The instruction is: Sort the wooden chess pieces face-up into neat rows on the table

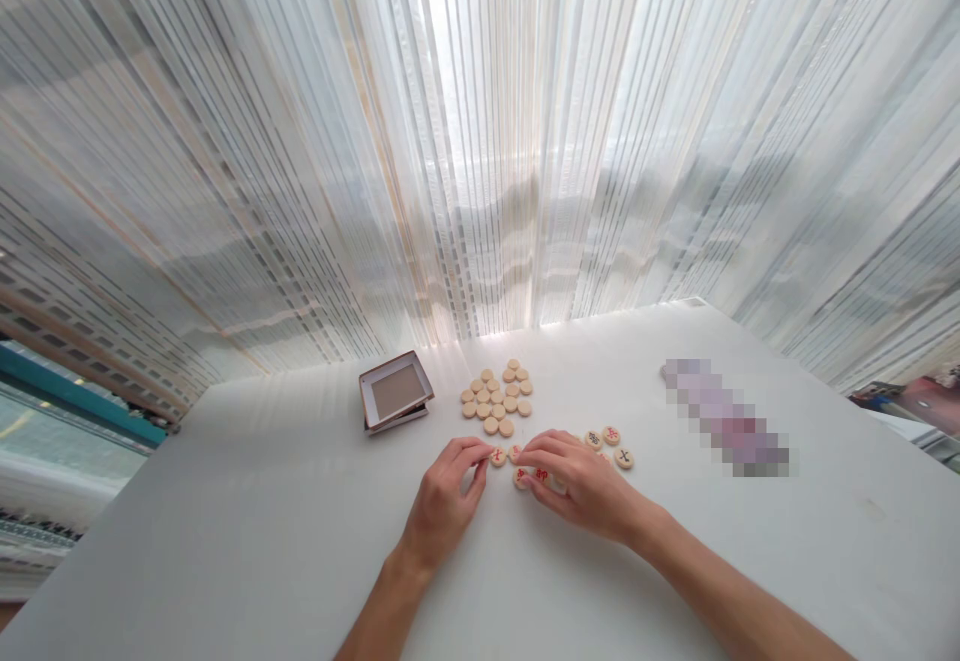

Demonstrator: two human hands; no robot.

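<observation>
On the white table [285,511], my left hand [444,491] has its fingers and thumb drawn together at the left edge of a red-marked Chinese chess piece [498,457]. My right hand [581,481] is spread low over a cluster of face-up pieces, hiding some of them. Its fingertips are beside a second red-marked piece [515,454], and the thumb is at another piece [520,479]. Under the palm, a red piece [541,475] shows between finger and thumb. Right of the hand lie black-marked pieces [624,458] and a red one [611,435].
Several blank-side-up pieces [497,398] form a loose group beyond my hands. An open shallow box [397,388] stands at the back left, set on another box part. A pixelated long object [724,421] lies to the right. Sheer striped curtains [480,161] hang along the far edge.
</observation>
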